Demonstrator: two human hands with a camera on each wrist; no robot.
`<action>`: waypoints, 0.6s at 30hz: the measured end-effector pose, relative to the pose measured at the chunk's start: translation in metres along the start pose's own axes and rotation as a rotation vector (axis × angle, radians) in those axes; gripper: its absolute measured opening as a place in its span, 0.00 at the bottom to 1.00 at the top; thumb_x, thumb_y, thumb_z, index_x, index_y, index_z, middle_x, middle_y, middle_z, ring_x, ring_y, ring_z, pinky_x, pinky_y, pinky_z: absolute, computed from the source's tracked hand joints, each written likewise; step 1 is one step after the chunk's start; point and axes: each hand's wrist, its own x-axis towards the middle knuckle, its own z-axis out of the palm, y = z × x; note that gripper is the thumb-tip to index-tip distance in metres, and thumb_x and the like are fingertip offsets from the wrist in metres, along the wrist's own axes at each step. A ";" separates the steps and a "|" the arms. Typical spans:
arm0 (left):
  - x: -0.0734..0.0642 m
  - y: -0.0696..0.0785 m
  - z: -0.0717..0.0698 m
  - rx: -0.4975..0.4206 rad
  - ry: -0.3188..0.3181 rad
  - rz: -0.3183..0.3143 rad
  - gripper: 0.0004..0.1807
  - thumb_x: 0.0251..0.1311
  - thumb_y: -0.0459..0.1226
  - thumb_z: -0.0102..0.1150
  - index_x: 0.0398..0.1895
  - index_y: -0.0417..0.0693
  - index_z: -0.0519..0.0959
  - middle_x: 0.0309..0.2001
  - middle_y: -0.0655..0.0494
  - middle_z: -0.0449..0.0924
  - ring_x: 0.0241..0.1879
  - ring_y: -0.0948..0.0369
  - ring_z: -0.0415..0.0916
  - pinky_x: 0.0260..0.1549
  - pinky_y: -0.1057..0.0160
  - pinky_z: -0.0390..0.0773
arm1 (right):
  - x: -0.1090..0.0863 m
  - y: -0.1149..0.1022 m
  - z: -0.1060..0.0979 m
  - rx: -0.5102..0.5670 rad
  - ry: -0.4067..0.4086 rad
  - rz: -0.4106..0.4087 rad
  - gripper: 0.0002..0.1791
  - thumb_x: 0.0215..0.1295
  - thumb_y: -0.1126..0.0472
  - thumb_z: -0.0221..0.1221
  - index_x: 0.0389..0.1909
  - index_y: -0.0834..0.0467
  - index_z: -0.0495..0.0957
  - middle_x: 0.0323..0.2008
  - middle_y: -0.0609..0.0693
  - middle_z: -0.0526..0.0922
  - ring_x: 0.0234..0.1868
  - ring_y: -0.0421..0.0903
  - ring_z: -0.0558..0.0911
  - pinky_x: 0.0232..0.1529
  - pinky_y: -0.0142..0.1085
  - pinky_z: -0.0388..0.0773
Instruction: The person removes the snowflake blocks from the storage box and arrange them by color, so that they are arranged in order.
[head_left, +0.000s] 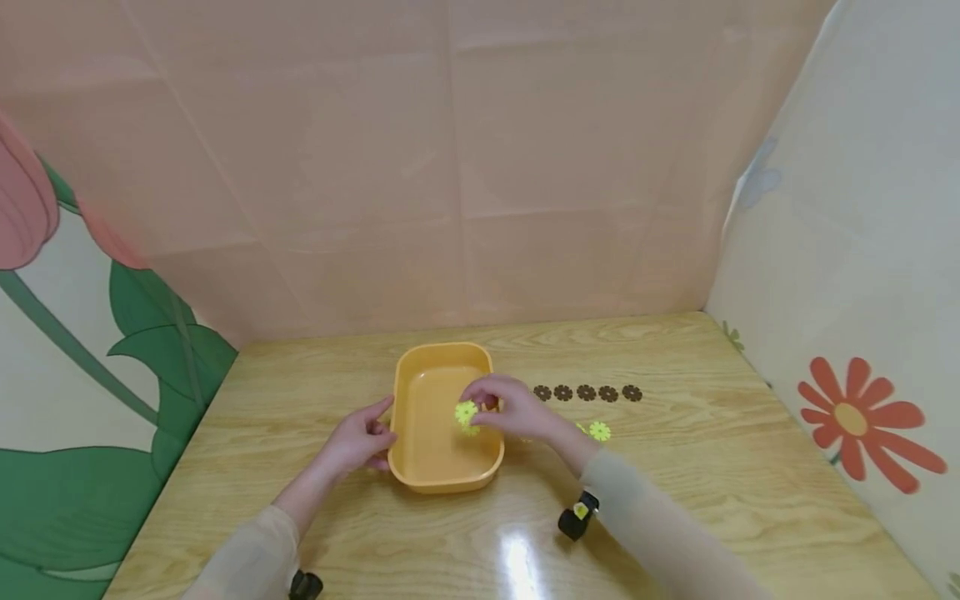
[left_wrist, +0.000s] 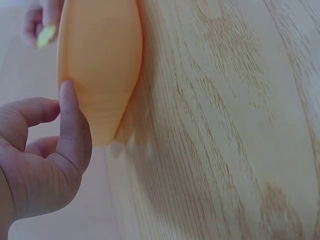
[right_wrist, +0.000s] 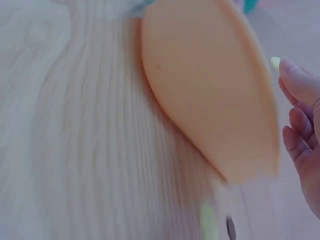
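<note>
An orange rectangular basin [head_left: 442, 481] with rounded corners stands on the wooden table. At its left side, my left hand [head_left: 358, 439] holds the rim between thumb and fingers; the left wrist view shows a fingertip against the outer wall. Over the basin's right part, my right hand [head_left: 510, 406] pinches a yellow-green flower-shaped disc [head_left: 466, 412] between thumb and fingertips. Just below that disc shows another yellow-green patch, partly covered by it. In the right wrist view the pinched disc [right_wrist: 275, 63] appears edge-on at the fingertips.
Several dark brown flower-shaped discs [head_left: 586, 392] lie in a row right of the basin. Nearer me lies a yellow-green disc [head_left: 599, 431], with more of that colour partly hidden by the right forearm. A pink-beige sheet [head_left: 480, 167] hangs behind the table [head_left: 712, 500].
</note>
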 end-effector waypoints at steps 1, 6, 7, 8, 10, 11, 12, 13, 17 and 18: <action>0.000 0.000 0.000 -0.002 -0.001 -0.001 0.38 0.63 0.24 0.57 0.76 0.36 0.55 0.31 0.50 0.67 0.23 0.60 0.72 0.24 0.56 0.88 | -0.008 0.002 -0.006 0.020 0.029 0.011 0.18 0.56 0.65 0.71 0.48 0.57 0.82 0.33 0.46 0.80 0.35 0.43 0.77 0.37 0.35 0.81; 0.001 0.000 0.001 -0.006 0.004 -0.011 0.37 0.64 0.23 0.56 0.76 0.37 0.56 0.31 0.50 0.67 0.24 0.61 0.72 0.25 0.56 0.88 | -0.054 0.028 -0.036 0.055 0.142 0.119 0.17 0.57 0.65 0.70 0.48 0.59 0.81 0.33 0.46 0.79 0.33 0.43 0.76 0.34 0.34 0.80; 0.001 0.000 0.001 -0.004 0.004 -0.013 0.37 0.64 0.23 0.56 0.76 0.37 0.56 0.31 0.50 0.67 0.24 0.61 0.72 0.25 0.56 0.88 | -0.064 0.034 -0.043 0.055 0.154 0.137 0.18 0.56 0.66 0.70 0.48 0.60 0.81 0.33 0.46 0.79 0.33 0.43 0.76 0.33 0.34 0.80; 0.001 0.000 0.001 -0.002 0.005 -0.013 0.37 0.64 0.23 0.56 0.76 0.37 0.56 0.31 0.50 0.67 0.24 0.61 0.72 0.25 0.56 0.88 | -0.074 0.040 -0.049 0.047 0.162 0.162 0.18 0.57 0.65 0.70 0.49 0.60 0.81 0.33 0.46 0.79 0.33 0.43 0.76 0.33 0.33 0.80; 0.000 0.000 0.001 0.004 0.005 -0.010 0.37 0.64 0.23 0.56 0.76 0.37 0.55 0.31 0.50 0.67 0.24 0.60 0.72 0.25 0.56 0.88 | -0.093 0.051 -0.062 0.018 0.177 0.198 0.18 0.57 0.66 0.69 0.50 0.63 0.80 0.32 0.46 0.78 0.31 0.42 0.75 0.31 0.31 0.79; 0.000 0.000 0.001 0.007 0.004 -0.008 0.37 0.64 0.23 0.56 0.76 0.37 0.55 0.31 0.50 0.67 0.24 0.60 0.72 0.24 0.56 0.88 | -0.103 0.057 -0.069 -0.001 0.182 0.216 0.18 0.57 0.66 0.69 0.49 0.63 0.80 0.32 0.46 0.78 0.31 0.42 0.75 0.31 0.30 0.79; 0.000 0.000 0.001 0.007 0.005 -0.008 0.38 0.64 0.23 0.56 0.76 0.37 0.55 0.31 0.50 0.68 0.24 0.60 0.72 0.24 0.56 0.88 | -0.112 0.063 -0.075 -0.017 0.185 0.234 0.18 0.58 0.66 0.69 0.49 0.63 0.80 0.32 0.46 0.78 0.31 0.41 0.75 0.31 0.29 0.79; 0.000 0.000 0.001 0.009 0.007 -0.007 0.38 0.63 0.23 0.56 0.76 0.37 0.55 0.31 0.50 0.68 0.24 0.60 0.72 0.24 0.56 0.88 | -0.121 0.068 -0.080 -0.035 0.190 0.252 0.18 0.58 0.65 0.69 0.49 0.63 0.80 0.32 0.46 0.78 0.31 0.41 0.75 0.30 0.29 0.78; -0.001 0.000 0.000 0.004 0.015 -0.012 0.38 0.63 0.23 0.57 0.76 0.38 0.56 0.31 0.50 0.67 0.23 0.60 0.72 0.24 0.55 0.88 | -0.151 0.080 -0.098 -0.092 0.212 0.345 0.16 0.58 0.65 0.69 0.48 0.63 0.80 0.32 0.47 0.77 0.32 0.40 0.75 0.31 0.28 0.78; -0.001 0.000 0.000 0.002 0.017 -0.014 0.38 0.63 0.23 0.57 0.76 0.38 0.56 0.31 0.50 0.68 0.23 0.60 0.72 0.25 0.54 0.88 | -0.157 0.082 -0.102 -0.094 0.216 0.368 0.16 0.59 0.65 0.69 0.47 0.63 0.80 0.32 0.48 0.77 0.32 0.40 0.75 0.31 0.28 0.79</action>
